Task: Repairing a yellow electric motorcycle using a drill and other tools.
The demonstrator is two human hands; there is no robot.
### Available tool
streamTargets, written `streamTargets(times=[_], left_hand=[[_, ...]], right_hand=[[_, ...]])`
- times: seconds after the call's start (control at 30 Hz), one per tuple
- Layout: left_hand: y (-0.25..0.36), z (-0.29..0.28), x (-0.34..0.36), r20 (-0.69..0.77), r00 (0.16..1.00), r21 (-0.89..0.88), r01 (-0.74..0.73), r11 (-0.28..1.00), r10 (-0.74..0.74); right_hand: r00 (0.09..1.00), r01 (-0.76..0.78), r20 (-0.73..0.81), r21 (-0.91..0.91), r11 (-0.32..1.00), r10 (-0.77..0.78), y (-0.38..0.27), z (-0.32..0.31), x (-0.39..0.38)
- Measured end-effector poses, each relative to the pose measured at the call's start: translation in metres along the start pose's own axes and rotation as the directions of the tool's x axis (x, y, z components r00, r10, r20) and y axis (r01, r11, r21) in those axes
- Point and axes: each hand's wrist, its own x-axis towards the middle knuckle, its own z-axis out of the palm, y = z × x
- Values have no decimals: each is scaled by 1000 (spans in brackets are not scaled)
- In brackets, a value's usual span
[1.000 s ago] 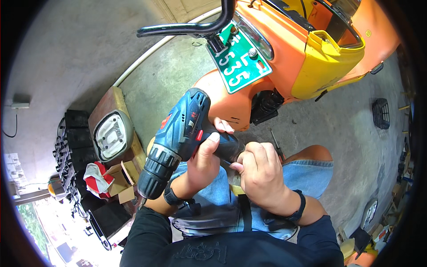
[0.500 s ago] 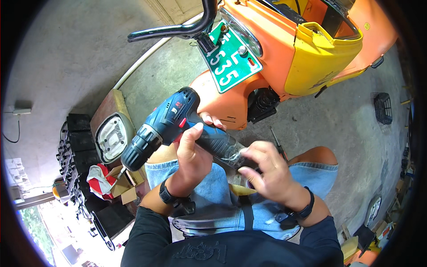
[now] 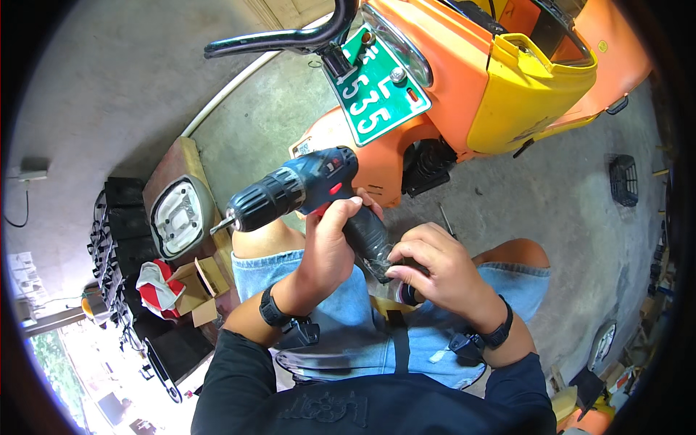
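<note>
The drill (image 3: 319, 177) is sitting in the left hand (image 3: 330, 250), up above the person's lap, with its bit (image 3: 222, 225) pointing off to the person's left. The handle (image 3: 365, 232) is running through the palm; that grip is closing snugly around it, the thumb lying just below the body and fingertips (image 3: 372, 199) showing on the far side. At the handle's lower end the right hand (image 3: 438, 268) is hovering close, fingers bent, thumb and forefinger nearly meeting; whether they're pinching anything I'm not managing to tell.

Small red and pale marks are showing on the drill, too tiny to make out. White characters are standing out on a green plate (image 3: 391, 127), and a raised emblem (image 3: 326, 409) is crossing the black shirt (image 3: 420, 402).

Just beyond, the orange-and-yellow scooter (image 3: 464, 101) is filling the space ahead, a bent black bar (image 3: 272, 45) crossing near the plate. The drill is hiding part of the orange fender (image 3: 377, 174), and the right hand is covering one end of a thin rod (image 3: 446, 220). Farther left, a pale shell (image 3: 178, 217), a red-and-white bundle (image 3: 161, 288) and an open carton (image 3: 199, 290) are lying together; a black basket (image 3: 623, 180) is resting on the floor (image 3: 536, 196) at right.
</note>
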Motion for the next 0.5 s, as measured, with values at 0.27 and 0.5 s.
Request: streamTargets(times=[0.27,0.5], left_hand=[[-12,3,1,-56,998,119,20,993,-13],[-19,5,-1,-141,985,102,118,988,-103]], right_hand=[[995,-46,86,-9,999,46,0,9,-3],[969,-166,180,-27,986,168,-16,7,-11]])
